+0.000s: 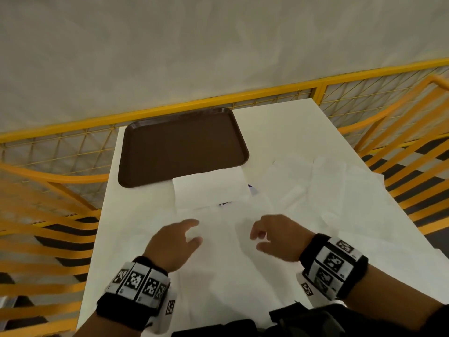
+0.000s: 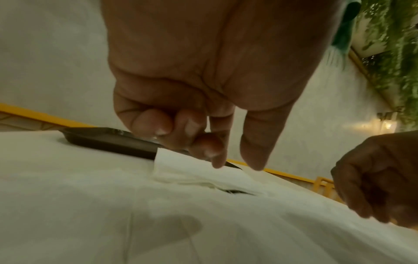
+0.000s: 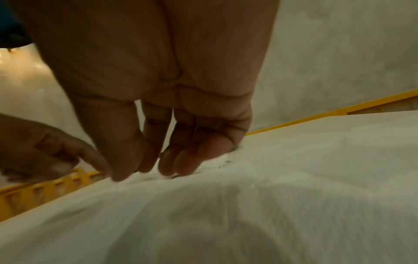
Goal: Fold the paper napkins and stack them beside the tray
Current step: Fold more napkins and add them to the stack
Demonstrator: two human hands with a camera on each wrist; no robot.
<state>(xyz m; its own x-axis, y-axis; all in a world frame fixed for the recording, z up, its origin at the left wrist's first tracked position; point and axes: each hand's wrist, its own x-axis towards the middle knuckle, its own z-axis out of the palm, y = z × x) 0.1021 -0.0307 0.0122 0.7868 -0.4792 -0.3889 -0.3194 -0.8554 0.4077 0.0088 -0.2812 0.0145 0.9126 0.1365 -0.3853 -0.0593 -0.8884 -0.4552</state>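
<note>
Left hand (image 1: 173,244) hovering above unfolded napkin (image 1: 218,263) on tabletop (image 1: 291,122), fingers (image 2: 204,142) loosely curled, gripping nothing. Folded napkins (image 1: 210,188) lying beside brown tray (image 1: 181,145). Right hand (image 1: 279,237) fingers (image 3: 192,157) nearly straight, tips touching napkin.

Bare forearms, no sleeves in the head view. Each wrist has a black fabric band w/ white blocks printed w/ black square-code markers: left wristband (image 1: 136,285), right wristband (image 1: 332,263) (extra marker tabs hang off both). Dark garment at the bottom edge.
</note>
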